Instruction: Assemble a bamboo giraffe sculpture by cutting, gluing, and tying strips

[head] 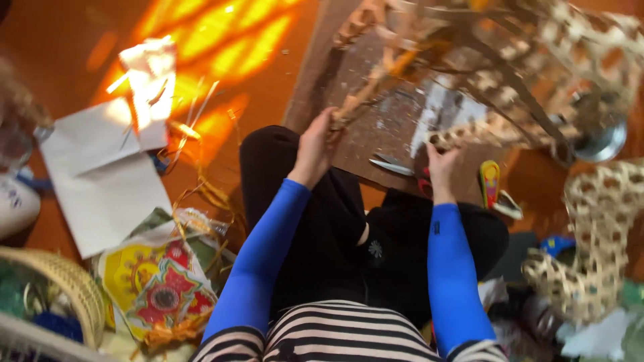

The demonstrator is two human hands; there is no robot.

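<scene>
Cane strips, pale and woven, run between both hands above the seated person's lap.

The left hand has its fingers closed on a loose strand whose long axis slants up and away to the right. The right hand pinches the woven basket frame by its lower edge; scissors lie on the board between the hands.

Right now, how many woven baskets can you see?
3, maybe more hidden. One open-weave basket is held up by both hands, another open-weave basket lies at the right edge, and a tight-woven basket sits bottom left.
</scene>
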